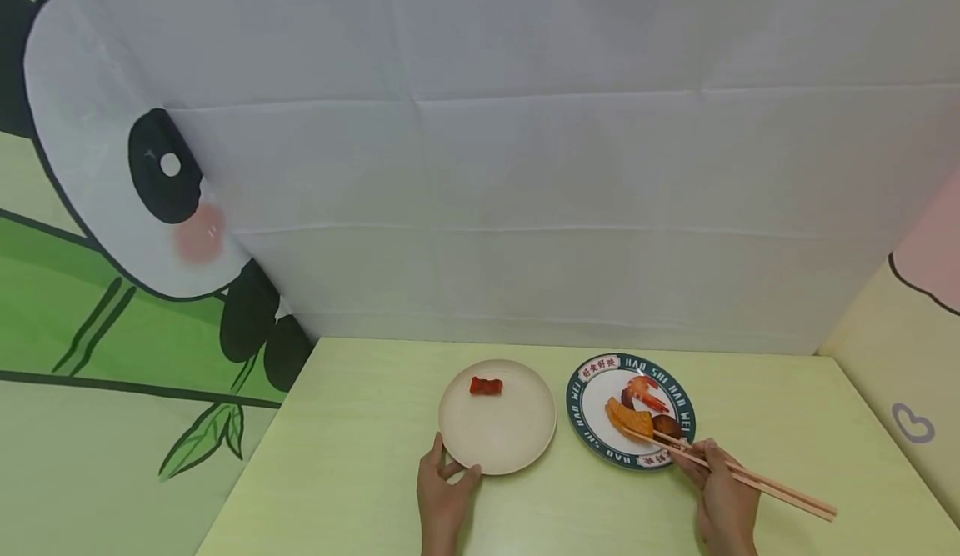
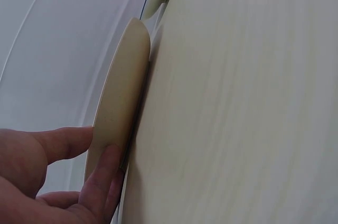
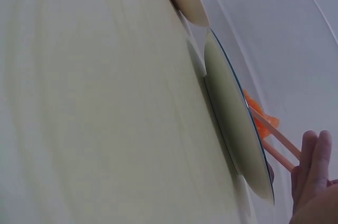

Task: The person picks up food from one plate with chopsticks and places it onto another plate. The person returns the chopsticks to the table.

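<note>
On the table, my left hand (image 1: pixel 444 493) holds the near left rim of a round beige plate (image 1: pixel 501 439), fingers and thumb apart along its edge. A small reddish-brown piece of food (image 1: pixel 486 386) lies on the far part of that plate. My right hand (image 1: pixel 723 489) grips a pair of wooden chopsticks (image 1: pixel 780 489). Their tips reach an orange, ridged food slice (image 1: pixel 628 417) on a green-rimmed plate (image 1: pixel 581 431); whether they pinch it cannot be told. A shrimp (image 1: pixel 647 393) and a dark brown, mushroom-like piece (image 1: pixel 666 427) lie beside the slice, with a small dark piece partly hidden.
Both plates stand side by side on the pale yellow-green table (image 1: pixel 337 456), a narrow gap between them. A white wall covering (image 1: pixel 525 206) rises behind the table's back edge. Painted cartoon walls (image 1: pixel 150 331) flank it.
</note>
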`<state>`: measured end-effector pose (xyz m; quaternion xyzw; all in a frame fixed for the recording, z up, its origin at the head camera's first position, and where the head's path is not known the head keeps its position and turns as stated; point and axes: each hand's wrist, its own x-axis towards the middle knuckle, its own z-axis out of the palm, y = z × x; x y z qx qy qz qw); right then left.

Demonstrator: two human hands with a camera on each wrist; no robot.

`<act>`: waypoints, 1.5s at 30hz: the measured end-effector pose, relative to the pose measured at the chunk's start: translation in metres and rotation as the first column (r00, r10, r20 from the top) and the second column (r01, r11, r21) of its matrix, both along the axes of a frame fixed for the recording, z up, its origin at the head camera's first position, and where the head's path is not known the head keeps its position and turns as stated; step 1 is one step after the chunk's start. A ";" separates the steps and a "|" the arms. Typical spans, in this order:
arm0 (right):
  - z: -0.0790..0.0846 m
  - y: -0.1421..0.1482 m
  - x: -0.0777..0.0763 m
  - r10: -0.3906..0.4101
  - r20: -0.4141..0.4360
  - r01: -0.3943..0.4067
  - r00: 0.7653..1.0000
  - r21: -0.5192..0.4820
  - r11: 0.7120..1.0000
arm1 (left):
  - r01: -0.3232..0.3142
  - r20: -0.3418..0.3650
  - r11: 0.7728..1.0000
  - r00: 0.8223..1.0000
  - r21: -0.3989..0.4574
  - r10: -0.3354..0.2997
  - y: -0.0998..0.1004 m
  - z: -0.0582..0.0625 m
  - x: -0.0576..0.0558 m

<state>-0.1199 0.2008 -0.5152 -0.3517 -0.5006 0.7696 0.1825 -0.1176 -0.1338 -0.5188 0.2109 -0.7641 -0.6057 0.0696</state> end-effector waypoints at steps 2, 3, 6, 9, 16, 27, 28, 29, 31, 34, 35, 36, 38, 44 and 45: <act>-0.001 0.000 0.000 0.004 0.003 -0.004 1.000 0.009 1.000 | -0.002 0.000 1.000 1.000 0.006 0.002 0.000 -0.001 0.000; -0.001 0.000 0.000 0.003 0.001 -0.003 1.000 0.013 1.000 | -0.001 0.000 1.000 1.000 0.007 0.001 0.000 -0.001 0.000; -0.001 -0.001 0.000 0.010 -0.006 -0.010 1.000 0.023 1.000 | 0.001 -0.008 1.000 1.000 0.010 -0.001 0.000 -0.001 0.000; -0.001 -0.001 0.000 0.020 -0.006 -0.019 1.000 0.033 0.999 | 0.008 -0.016 1.000 1.000 0.006 -0.008 0.000 -0.002 0.000; -0.003 -0.001 0.000 0.028 0.029 -0.029 0.999 0.039 0.999 | 0.004 -0.005 1.000 1.000 0.004 -0.004 0.000 -0.002 0.000; 0.000 0.000 0.003 0.042 0.048 -0.043 0.998 0.031 0.999 | 0.001 -0.004 1.000 1.000 0.007 -0.001 0.001 -0.002 0.000; 0.001 0.000 0.003 0.046 0.054 -0.047 0.998 0.032 0.998 | 0.000 -0.004 1.000 1.000 0.006 0.000 0.001 -0.002 0.000; 0.001 0.000 0.003 0.044 0.058 -0.046 0.997 0.028 0.999 | -0.001 -0.002 1.000 1.000 0.004 0.001 0.001 -0.001 -0.001; 0.001 0.000 0.003 0.050 0.063 -0.052 0.997 0.030 0.998 | 0.003 -0.001 1.000 1.000 0.005 -0.003 0.001 -0.001 -0.001; 0.002 0.000 0.002 0.052 0.067 -0.053 0.996 0.013 0.999 | 0.007 0.004 1.000 1.000 0.003 -0.007 0.000 -0.001 -0.002; 0.001 0.000 0.002 0.056 0.062 -0.057 0.997 0.015 0.998 | 0.007 0.006 1.000 1.000 0.005 -0.007 0.000 -0.001 -0.002; 0.001 0.000 0.002 0.059 0.059 -0.060 0.997 0.009 0.998 | 0.008 0.006 1.000 1.000 0.006 -0.008 0.000 0.000 -0.001; 0.000 0.001 0.002 0.067 0.044 -0.068 0.997 0.006 0.998 | 0.008 0.004 1.000 1.000 0.005 -0.008 0.001 -0.002 -0.002; 0.000 0.002 0.001 0.104 0.025 -0.104 0.994 0.013 0.994 | 0.010 -0.004 1.000 1.000 0.015 -0.010 0.001 -0.005 -0.003; 0.000 0.002 0.002 0.108 0.034 -0.108 0.994 0.014 0.994 | 0.011 -0.005 1.000 1.000 0.020 -0.011 0.000 -0.006 -0.004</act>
